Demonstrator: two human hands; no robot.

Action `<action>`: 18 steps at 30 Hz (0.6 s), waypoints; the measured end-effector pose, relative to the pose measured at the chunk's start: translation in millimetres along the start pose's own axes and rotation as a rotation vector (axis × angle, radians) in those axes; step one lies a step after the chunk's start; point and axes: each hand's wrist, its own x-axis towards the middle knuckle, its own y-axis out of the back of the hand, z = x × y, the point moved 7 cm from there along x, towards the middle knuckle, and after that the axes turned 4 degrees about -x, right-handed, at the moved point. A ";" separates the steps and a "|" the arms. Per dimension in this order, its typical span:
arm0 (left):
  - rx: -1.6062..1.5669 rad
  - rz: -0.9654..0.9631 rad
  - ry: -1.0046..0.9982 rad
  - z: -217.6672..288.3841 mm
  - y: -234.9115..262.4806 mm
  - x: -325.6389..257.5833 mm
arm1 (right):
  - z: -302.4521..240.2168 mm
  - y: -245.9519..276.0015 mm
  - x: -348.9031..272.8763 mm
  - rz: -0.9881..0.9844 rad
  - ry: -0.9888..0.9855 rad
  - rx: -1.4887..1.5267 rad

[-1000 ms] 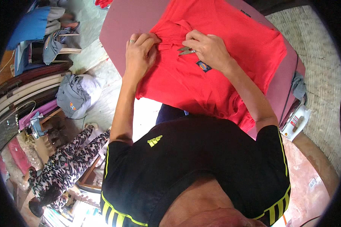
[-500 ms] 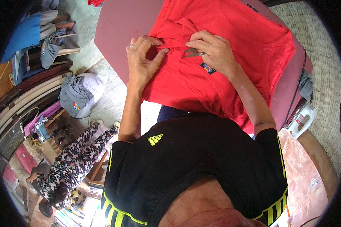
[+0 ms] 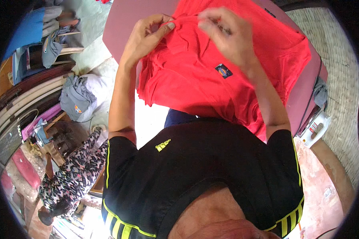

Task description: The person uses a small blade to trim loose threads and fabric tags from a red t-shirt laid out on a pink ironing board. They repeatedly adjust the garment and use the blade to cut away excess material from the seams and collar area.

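Note:
A red garment lies spread and wrinkled over the pink table, its near edge hanging toward me. My left hand pinches a fold of the red cloth between thumb and fingers, near the table's far left. Beside it, my right hand hovers just above the cloth, blurred by motion. Its fingers are curled round small metal thread snips, mostly hidden in the palm. A dark label sits on the garment, nearer to me than the right hand.
The pink table has a white iron at its right edge, with a grey cloth beside it. Grey garments are heaped on the left. A person in patterned clothes is at lower left, near shelves.
Both hands have moved farther away from me, the left one carrying the pinched cloth along. The snips' blades, plainly visible before, are now mostly hidden by the right hand. The patterned-clothed person has shifted.

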 end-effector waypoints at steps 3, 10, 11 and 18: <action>0.289 0.180 -0.149 -0.8 5.7 -9.2 | 11.6 -28.0 -31.9 -0.112 0.147 0.042; 0.340 0.370 -0.384 39.9 -45.0 -74.6 | 38.0 -32.6 -50.4 -0.068 0.038 0.169; 0.366 0.398 -0.383 35.7 -54.4 -80.2 | 32.8 -30.7 -53.5 -0.075 0.066 0.213; 0.352 0.520 -0.372 29.9 -84.3 -86.9 | 34.1 -17.3 -73.5 -0.013 0.144 -0.057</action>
